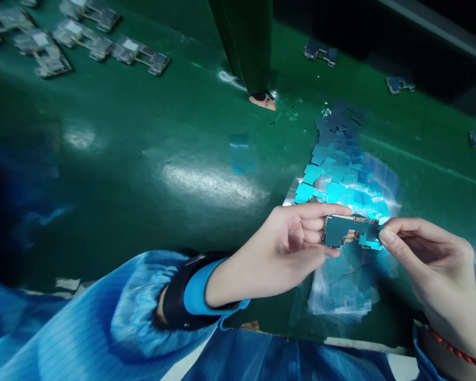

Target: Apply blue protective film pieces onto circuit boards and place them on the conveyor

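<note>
1. Head view, held: the circuit board [335, 231] is raised above the table [122, 132], toward its near edge and right of the middle. The left hand [277, 248] pinches its left end between thumb and fingers, likely to steady it.
2. The right hand [436, 254] pinches its right end, thumb uppermost, beside a patch of blue film [368, 239]; how much film is caught there, I cannot tell. This grip probably leaves the board's middle uncovered.
3. Around: a heap of film pieces [333, 164] spreads beneath and beyond the hands, presumably for easy reach. Other boards [55, 62] lie toward the table's far left, apparently kept separate from the heap.
</note>
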`<state>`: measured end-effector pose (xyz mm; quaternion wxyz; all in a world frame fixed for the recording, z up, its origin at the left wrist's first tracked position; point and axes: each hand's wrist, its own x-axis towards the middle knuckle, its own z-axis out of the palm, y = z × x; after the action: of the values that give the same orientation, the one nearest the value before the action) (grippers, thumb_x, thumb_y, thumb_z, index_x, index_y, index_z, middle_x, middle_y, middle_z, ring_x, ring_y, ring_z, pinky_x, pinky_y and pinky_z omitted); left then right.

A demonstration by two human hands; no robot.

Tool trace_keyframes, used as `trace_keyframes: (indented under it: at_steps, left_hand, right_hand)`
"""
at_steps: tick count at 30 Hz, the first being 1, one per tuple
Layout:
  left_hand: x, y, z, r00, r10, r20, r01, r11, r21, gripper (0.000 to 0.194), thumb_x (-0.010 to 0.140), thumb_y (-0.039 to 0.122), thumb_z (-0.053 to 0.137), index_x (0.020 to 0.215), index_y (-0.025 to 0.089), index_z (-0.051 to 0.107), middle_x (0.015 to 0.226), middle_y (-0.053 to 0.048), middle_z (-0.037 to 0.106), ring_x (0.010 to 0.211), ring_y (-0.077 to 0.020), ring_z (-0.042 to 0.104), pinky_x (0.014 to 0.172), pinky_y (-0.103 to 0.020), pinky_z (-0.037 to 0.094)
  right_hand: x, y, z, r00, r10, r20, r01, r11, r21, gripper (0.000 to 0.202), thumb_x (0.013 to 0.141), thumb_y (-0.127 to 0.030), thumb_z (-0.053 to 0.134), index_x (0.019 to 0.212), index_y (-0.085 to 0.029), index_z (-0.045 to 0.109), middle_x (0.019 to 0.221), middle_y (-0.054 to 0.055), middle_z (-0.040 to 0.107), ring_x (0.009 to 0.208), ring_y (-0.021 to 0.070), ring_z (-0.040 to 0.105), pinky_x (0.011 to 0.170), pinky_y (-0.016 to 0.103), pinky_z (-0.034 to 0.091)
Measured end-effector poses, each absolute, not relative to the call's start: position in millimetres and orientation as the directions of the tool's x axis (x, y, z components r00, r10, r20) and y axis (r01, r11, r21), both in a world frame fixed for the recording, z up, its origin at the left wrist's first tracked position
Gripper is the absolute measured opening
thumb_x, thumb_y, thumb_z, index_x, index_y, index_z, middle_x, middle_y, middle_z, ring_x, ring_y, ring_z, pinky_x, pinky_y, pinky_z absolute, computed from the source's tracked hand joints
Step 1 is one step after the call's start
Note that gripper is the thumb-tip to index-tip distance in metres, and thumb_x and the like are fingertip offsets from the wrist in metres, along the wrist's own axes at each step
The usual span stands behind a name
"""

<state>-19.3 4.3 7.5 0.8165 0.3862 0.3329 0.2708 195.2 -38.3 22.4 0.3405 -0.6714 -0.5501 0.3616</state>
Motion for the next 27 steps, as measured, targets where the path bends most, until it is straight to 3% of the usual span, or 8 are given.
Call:
trace_keyframes:
  at_steps: [10,27]
  left_hand:
    - [-19.9,3.3,9.4,0.627,0.689,-0.364,-0.181,0.583,0.792,0.057,0.068,-0.004,0.055,0.122,0.013,0.059,0.097,-0.006,0.076,0.091,-0.0225,0.072,0.087,-0.037,0.059]
    - [-19.2,4.1,9.0,0.626,0.706,-0.329,-0.173,0.538,0.825,0.057,0.069,-0.004,0.053,0.126,0.005,0.056,0.096,-0.012,0.076,0.09,-0.0237,0.073,0.086,-0.037,0.06]
  right_hand:
    - [192.1,-38.0,24.9,0.152,0.982,-0.114,0.474,-0.174,-0.863,0.003,0.076,-0.023,0.075,0.077,-0.024,0.072,0.07,-0.001,0.068,0.059,0.0113,0.06,0.054,0.019,0.05]
    - [193.4,-39.2,24.0,0.16,0.979,-0.122,0.476,-0.185,-0.86,0.004,0.076,-0.021,0.075,0.078,-0.024,0.072,0.071,-0.001,0.067,0.061,0.0108,0.06,0.055,0.017,0.05]
